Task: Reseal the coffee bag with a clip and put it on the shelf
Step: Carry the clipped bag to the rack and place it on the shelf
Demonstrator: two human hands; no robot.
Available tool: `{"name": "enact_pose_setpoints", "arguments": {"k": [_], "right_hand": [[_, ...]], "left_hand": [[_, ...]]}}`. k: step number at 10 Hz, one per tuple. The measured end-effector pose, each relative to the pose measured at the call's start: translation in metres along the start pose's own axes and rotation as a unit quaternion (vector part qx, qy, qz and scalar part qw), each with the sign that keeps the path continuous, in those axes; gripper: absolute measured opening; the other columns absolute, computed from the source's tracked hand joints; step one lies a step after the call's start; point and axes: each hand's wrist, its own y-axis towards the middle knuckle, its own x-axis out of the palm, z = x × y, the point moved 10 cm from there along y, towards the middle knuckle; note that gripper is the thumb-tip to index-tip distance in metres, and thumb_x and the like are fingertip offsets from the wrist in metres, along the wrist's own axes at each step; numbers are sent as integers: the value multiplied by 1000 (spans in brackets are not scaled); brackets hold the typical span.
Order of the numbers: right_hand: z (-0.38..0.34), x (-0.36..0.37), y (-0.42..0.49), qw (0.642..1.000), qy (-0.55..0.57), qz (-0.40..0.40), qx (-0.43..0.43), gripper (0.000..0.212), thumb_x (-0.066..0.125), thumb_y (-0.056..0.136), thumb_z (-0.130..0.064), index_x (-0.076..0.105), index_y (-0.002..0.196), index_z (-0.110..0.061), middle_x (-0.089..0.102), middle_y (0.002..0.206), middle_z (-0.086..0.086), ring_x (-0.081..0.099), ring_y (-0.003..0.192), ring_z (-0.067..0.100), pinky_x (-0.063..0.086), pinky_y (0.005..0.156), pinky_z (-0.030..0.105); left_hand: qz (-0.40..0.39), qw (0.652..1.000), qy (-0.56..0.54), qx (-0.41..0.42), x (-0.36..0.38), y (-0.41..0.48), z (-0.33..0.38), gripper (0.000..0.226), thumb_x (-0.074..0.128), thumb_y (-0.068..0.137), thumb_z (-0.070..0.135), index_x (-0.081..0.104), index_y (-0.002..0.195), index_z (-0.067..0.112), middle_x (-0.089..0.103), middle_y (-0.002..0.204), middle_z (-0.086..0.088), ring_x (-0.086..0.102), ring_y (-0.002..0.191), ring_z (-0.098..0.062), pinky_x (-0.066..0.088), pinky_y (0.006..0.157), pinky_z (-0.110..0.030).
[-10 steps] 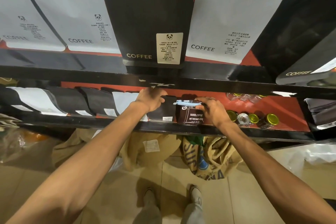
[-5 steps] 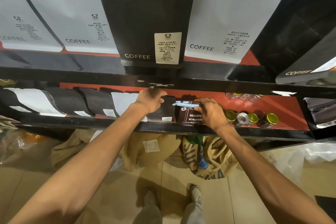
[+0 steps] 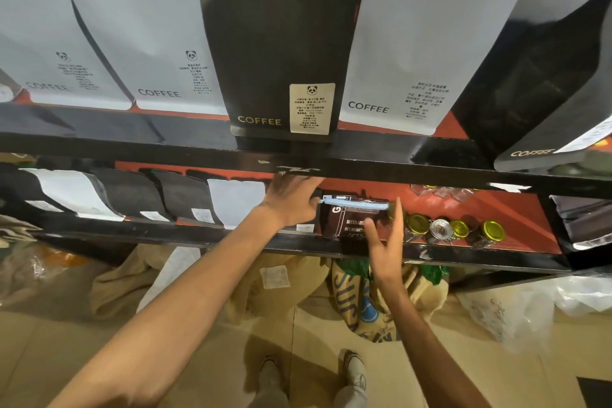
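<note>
jars (image 3: 453, 228): gold lids, a row | burlap sacks (image 3: 364, 295): on the floor below the jars | big coffee bags (image 3: 397, 43): one level above the jars, upright

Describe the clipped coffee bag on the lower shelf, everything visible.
The coffee bag is a small dark brown glossy pouch with white print, standing upright on the lower shelf near its front edge. A pale blue clip runs across its folded top, closing it. A dark pouch sits at its left, gold-lidded jars at its right. The left hand rests by its upper left corner; contact is unclear. The right hand is open in front, fingers overlapping the bag's right part, not gripping.
</note>
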Motion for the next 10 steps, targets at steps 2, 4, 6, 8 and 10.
{"name": "enact_pose_setpoints", "arguments": {"k": [2, 4, 6, 8, 10], "right_hand": [[63, 28, -22, 964, 204, 8, 169, 60, 47, 104, -19, 21, 157, -26, 31, 163, 5, 31, 148, 26, 29, 118, 41], [63, 27, -19, 964, 193, 18, 183, 58, 48, 103, -12, 26, 156, -22, 36, 159, 8, 37, 143, 26, 33, 116, 44], [51, 21, -19, 970, 152, -12, 187, 56, 47, 105, -19, 25, 156, -25, 37, 158, 9, 36, 144, 30, 33, 115, 44], [14, -5, -21, 991, -19, -18, 129, 65, 54, 102, -28, 22, 158, -20, 40, 158, 11, 37, 145, 29, 30, 119, 51], [-57, -11, -45, 866, -493, 27, -81, 71, 50, 95, -58, 29, 154, -25, 32, 162, 8, 28, 149, 29, 25, 119, 52]], "left_hand": [[27, 998, 35, 49, 10, 2, 20, 30, 58, 99, 26, 65, 127, 21, 66, 132, 0, 56, 125, -22, 35, 107, -39], [61, 996, 59, 20, 16, 4, 19, 21, 64, 95, 21, 70, 115, 18, 71, 122, 0, 57, 122, -21, 32, 109, -35], [69, 991, 102, 51, 16, 0, 27, 46, 66, 92, 30, 54, 136, 18, 57, 141, -3, 45, 135, -23, 25, 119, -38], [119, 988, 78, 53, -4, -40, 20, 69, 72, 87, 27, 41, 147, 18, 42, 152, -13, 33, 143, -31, 21, 120, -48], [102, 991, 79, 32, 1, -84, 2, 75, 68, 88, 35, 32, 153, 22, 19, 164, -16, 17, 150, -36, 13, 123, -53]]}}
